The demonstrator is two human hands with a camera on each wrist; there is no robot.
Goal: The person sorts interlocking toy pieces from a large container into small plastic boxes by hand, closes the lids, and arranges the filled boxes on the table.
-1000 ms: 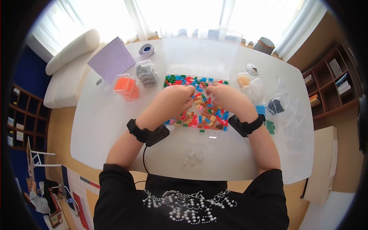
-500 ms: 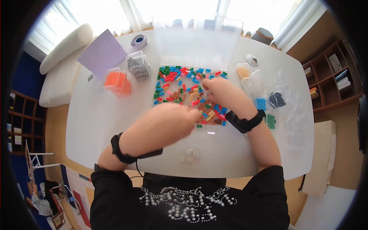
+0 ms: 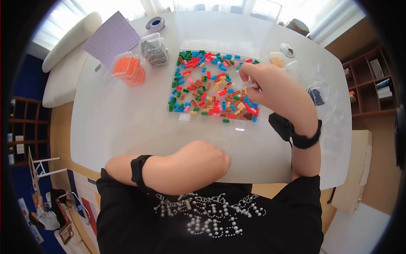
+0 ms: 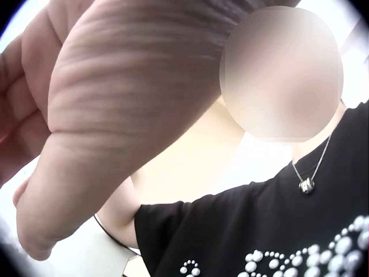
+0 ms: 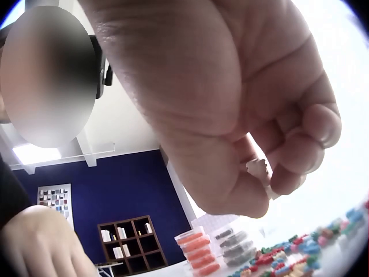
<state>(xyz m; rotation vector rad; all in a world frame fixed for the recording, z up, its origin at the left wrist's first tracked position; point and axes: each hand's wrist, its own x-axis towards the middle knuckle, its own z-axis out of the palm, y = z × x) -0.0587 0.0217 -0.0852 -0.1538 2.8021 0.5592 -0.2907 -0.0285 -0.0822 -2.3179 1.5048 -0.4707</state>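
Note:
Many small toy building bricks [image 3: 241,106] in red, blue, green, tan and brown lie spread in a shallow clear box [image 3: 212,69]. Over the box's right side, my right hand [image 3: 275,84] pinches a small whitish brick [image 5: 258,168] between thumb and fingertips. My left hand [image 3: 198,163] is low over the table's near edge, apart from the box. Its thumb [image 4: 63,196] points down in the left wrist view, the other fingers bent behind it. I cannot tell whether the left fingertips hold something.
Stacked tubs of orange pieces [image 3: 129,70] and grey pieces [image 3: 154,51] stand left of the box, near a purple sheet [image 3: 112,38] and a tape roll [image 3: 155,23]. The raised clear lid [image 3: 220,31] is behind. Dark pieces [image 3: 316,96] and clear containers lie right.
My left hand has left the box and come back toward the table's near edge, now covering where whitish pieces lay. My right hand has shifted right, still over the box's right side.

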